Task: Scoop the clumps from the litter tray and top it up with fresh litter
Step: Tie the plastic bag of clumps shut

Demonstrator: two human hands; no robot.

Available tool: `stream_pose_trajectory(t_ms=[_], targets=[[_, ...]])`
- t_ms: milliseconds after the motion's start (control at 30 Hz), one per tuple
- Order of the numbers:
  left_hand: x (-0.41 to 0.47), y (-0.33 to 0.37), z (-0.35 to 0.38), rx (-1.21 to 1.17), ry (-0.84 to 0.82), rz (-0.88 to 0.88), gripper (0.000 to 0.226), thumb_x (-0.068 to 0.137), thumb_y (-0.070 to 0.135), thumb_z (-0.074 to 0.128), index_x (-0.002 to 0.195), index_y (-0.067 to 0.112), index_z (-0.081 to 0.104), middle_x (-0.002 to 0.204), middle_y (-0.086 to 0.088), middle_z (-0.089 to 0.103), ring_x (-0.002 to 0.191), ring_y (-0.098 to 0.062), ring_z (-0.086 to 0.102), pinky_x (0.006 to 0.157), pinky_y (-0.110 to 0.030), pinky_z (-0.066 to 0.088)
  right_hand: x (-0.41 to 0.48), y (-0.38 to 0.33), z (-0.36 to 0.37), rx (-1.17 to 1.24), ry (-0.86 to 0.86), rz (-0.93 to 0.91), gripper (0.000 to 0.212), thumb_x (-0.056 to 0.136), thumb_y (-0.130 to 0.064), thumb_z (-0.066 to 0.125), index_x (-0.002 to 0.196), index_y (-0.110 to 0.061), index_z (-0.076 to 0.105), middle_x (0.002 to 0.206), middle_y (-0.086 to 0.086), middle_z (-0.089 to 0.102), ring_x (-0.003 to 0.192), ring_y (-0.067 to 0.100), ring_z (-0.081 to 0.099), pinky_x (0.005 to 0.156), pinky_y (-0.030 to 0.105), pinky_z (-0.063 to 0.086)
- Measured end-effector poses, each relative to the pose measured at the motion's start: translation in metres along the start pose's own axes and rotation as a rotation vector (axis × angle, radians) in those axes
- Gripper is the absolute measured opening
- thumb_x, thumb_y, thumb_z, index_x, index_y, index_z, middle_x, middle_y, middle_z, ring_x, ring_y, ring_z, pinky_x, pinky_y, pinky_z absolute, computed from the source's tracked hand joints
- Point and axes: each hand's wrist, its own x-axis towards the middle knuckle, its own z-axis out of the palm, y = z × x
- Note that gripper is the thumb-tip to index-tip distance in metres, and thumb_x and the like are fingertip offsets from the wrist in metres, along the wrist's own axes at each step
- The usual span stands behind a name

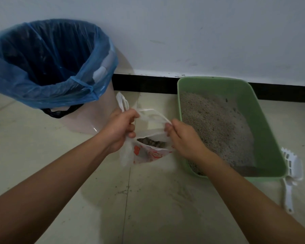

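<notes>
White bag (144, 155), weighted by clumps (151, 142), hangs between left hand (121, 127) and right hand (182, 138), each clamped on its rim. Thin film, limp, likely tearable: grip the handles (122, 101). Tray (264, 124) sits just beyond the right hand.

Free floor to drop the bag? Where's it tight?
Bare floor between the forearms, below the bag, though gritty; also left of the left hand, in front of the bin. Crowded: gap between bin and litter tray, filled by bag and right hand; scoop lies along the tray's right side.
</notes>
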Motion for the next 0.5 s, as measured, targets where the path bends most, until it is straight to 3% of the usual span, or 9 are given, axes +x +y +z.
stream_pose_trajectory(t_ms=[67,133,200,267,400,500], targets=[[0.003,-0.002,-0.009,0.021,-0.103,-0.063,0.029,0.081,-0.002,0.049,0.076,0.020,0.030,0.060,0.006,0.027,0.047,-0.007,0.023,0.041,-0.021,0.023,-0.002,0.002,0.000,0.111,0.038,0.045,0.034,0.105,-0.035,0.035,0.085,-0.013,0.049,0.079,0.006,0.059,0.071,0.024,0.057,0.065,0.043,0.049],[0.003,-0.003,-0.016,0.045,-0.184,-0.121,0.029,0.076,-0.006,0.055,0.087,0.015,0.038,0.067,0.003,0.034,0.050,-0.006,0.029,0.044,-0.021,0.025,-0.001,-0.002,0.000,0.073,0.040,0.006,0.031,0.106,-0.037,0.033,0.080,-0.022,0.041,0.074,0.001,0.053,0.066,0.019,0.053,0.058,0.038,0.044],[-0.001,-0.004,-0.019,0.114,-0.299,-0.191,0.050,0.072,0.001,0.071,0.114,0.012,0.046,0.077,0.002,0.048,0.054,-0.006,0.035,0.047,-0.021,0.029,0.001,-0.008,0.001,-0.030,-0.005,-0.061,0.027,0.106,-0.037,0.032,0.082,-0.024,0.038,0.073,-0.004,0.048,0.063,0.012,0.048,0.054,0.032,0.035],[-0.005,-0.005,-0.018,0.215,-0.439,-0.200,0.056,0.074,0.017,0.081,0.121,0.013,0.052,0.074,0.008,0.054,0.056,-0.005,0.033,0.049,-0.020,0.026,0.003,-0.013,0.004,-0.208,-0.076,-0.143,0.023,0.106,-0.034,0.033,0.090,-0.020,0.042,0.078,-0.002,0.050,0.067,0.017,0.050,0.055,0.033,0.039],[-0.005,-0.005,-0.014,0.317,-0.409,-0.164,0.041,0.090,0.046,0.061,0.119,0.016,0.065,0.065,0.007,0.032,0.055,-0.009,0.022,0.051,-0.026,0.016,0.006,-0.017,0.015,-0.526,-0.128,-0.324,0.027,0.106,-0.033,0.037,0.102,-0.012,0.055,0.087,0.004,0.057,0.072,0.022,0.055,0.059,0.035,0.044],[-0.002,-0.004,-0.018,0.297,-0.410,-0.202,0.040,0.096,0.045,0.050,0.113,0.014,0.070,0.065,0.005,0.028,0.053,-0.009,0.021,0.048,-0.024,0.017,0.009,-0.010,0.001,-0.206,-0.278,-0.107,0.035,0.100,-0.047,0.046,0.102,-0.016,0.062,0.087,-0.001,0.061,0.076,0.018,0.059,0.069,0.037,0.051]])
